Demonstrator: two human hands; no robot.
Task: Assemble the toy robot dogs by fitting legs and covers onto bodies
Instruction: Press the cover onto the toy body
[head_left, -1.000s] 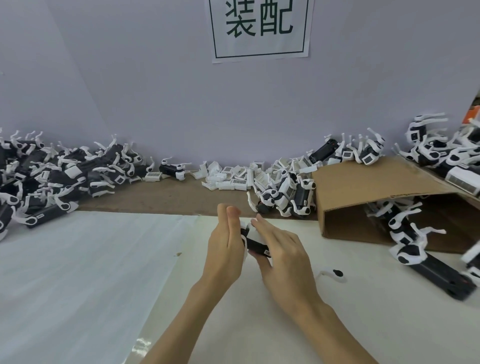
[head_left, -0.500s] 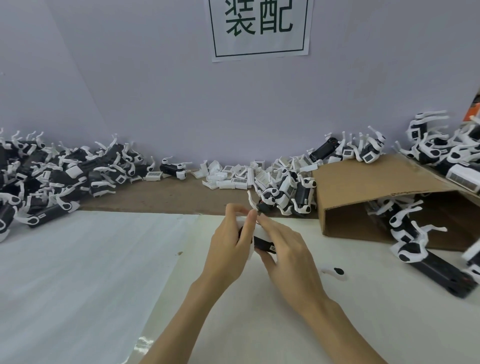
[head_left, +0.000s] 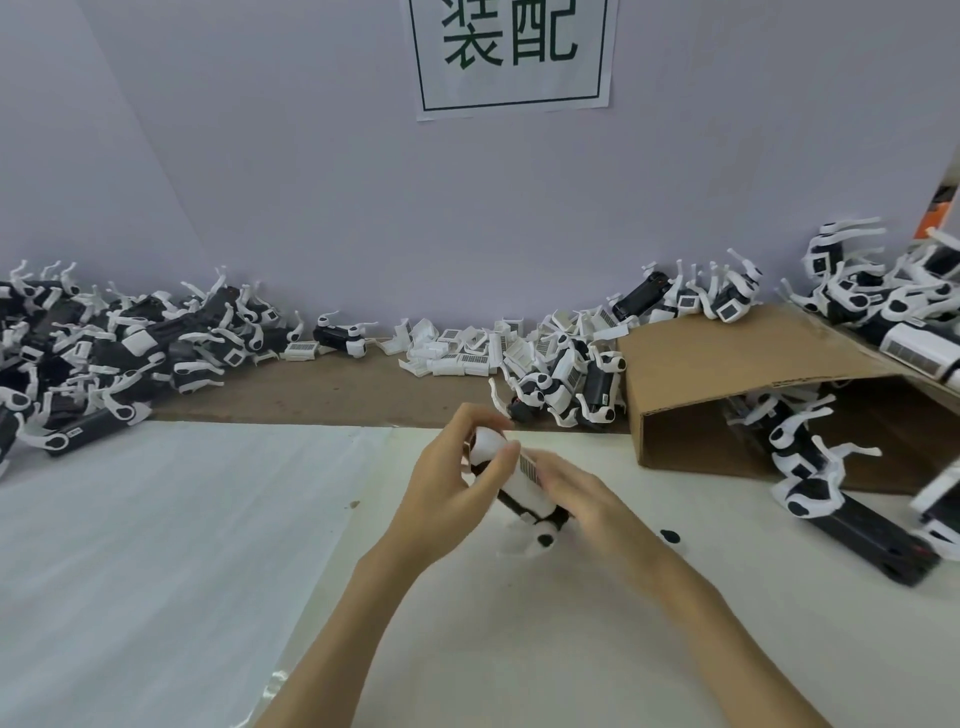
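Head view: toy dog body (head_left: 524, 501) is up off the white table sheet (head_left: 156, 545), held between both my hands at centre. Black body with a white cover (head_left: 522, 475) on top, barcode label facing up-right. Long axis runs diagonal, far-left end high, near-right end low, with a white leg (head_left: 535, 538) hanging off the low end.

Left hand (head_left: 457, 478) grips the far, upper end, fingers curled over the top and thumb across the cover. Right hand (head_left: 587, 499) lies along the right flank with fingers fairly straight, pressing on the cover; can't tell if the thumb hooks underneath. My read: cover is being pushed home, press direction is across the long axis, right hand into left. Right hand is nearer the low end, so it takes any leg work there.

A small black-and-white piece (head_left: 670, 536) lies on the sheet just right of my right wrist. Loose white covers (head_left: 462, 353) are piled at the back wall, finished dogs (head_left: 104, 358) heaped far left, more dogs spill around the cardboard box (head_left: 737, 384) on the right.
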